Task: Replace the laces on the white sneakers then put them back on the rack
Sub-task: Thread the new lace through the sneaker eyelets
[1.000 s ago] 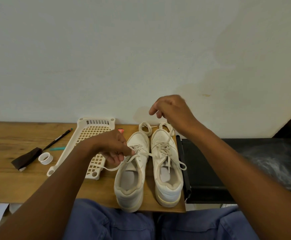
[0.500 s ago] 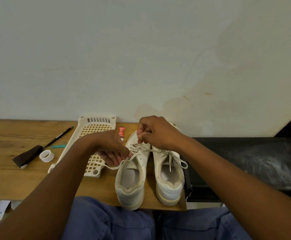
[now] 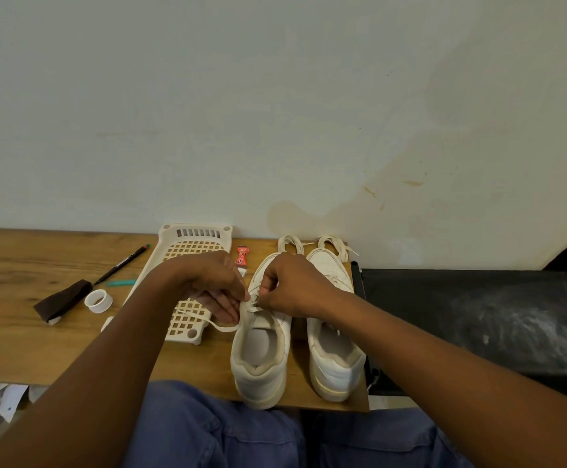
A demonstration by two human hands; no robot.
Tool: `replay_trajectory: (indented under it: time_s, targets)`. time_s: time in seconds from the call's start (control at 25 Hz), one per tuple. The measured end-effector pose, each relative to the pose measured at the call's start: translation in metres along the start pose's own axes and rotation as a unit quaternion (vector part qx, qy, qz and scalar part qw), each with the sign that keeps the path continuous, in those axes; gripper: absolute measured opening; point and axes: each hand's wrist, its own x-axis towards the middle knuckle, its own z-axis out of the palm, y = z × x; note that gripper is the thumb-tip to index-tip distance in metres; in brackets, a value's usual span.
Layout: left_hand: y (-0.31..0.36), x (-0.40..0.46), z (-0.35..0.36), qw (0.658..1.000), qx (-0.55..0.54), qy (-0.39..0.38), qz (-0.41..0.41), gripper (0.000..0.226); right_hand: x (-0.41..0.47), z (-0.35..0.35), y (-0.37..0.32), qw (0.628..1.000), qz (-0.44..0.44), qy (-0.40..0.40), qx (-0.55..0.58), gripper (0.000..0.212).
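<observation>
- At your far left on the table (image 3: 22, 346) lies a brown cloth (image 3: 64, 298), with a white tape ring (image 3: 98, 300) touching its right side.
- A black pen (image 3: 123, 264) slants toward 1 o'clock behind them, and a teal pen (image 3: 121, 283) lies just beside it.
- The rack (image 3: 191, 251) sits flat on the table, its long side running from 7 to 1 o'clock; your left forearm crosses over it.
- Your left hand (image 3: 216, 288) hovers over the rack's right edge, fingers curled, pinching the lace (image 3: 218, 324) of the left sneaker (image 3: 261, 363); the lace loops out toward 8 o'clock across the rack.
- A small red packet (image 3: 241, 256) lies at 12 o'clock from that hand.
- Your right hand (image 3: 292, 285) is pressed close to the left one, over the left sneaker's tongue, fingers curled on the same lace at its eyelets.
- The right sneaker (image 3: 334, 359) stands just beside the left, at 3 o'clock from your hands, untouched.
- Two coiled spare laces (image 3: 290, 243) lie at 12 o'clock, behind the toes.
- A black surface (image 3: 477, 309) adjoins the table's right end.
</observation>
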Motion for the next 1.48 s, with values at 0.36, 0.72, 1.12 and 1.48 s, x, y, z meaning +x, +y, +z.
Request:
replay_trajectory:
  time_s: [0.36,0.72,1.12,1.48]
  targets:
    - [-0.001,0.003,-0.001,1.000,0.001,-0.002,0.007,0.019,-0.002,0.013,-0.003,0.999,0.019,0.029,-0.023,0.016]
    - [-0.004,-0.004,-0.002,0.999,0.024,0.038,0.026,0.017,-0.004,-0.008,-0.003,0.999,-0.018,-0.041,-0.030,0.016]
    - [-0.001,-0.011,-0.012,0.947,-0.145,0.152,0.242,0.021,-0.007,-0.030,0.015,0.988,0.022,-0.124,-0.094,0.117]
    - [-0.008,-0.016,-0.016,0.953,-0.009,0.212,0.218,0.029,-0.006,-0.033,0.016,0.981,0.045,-0.156,-0.110,0.125]
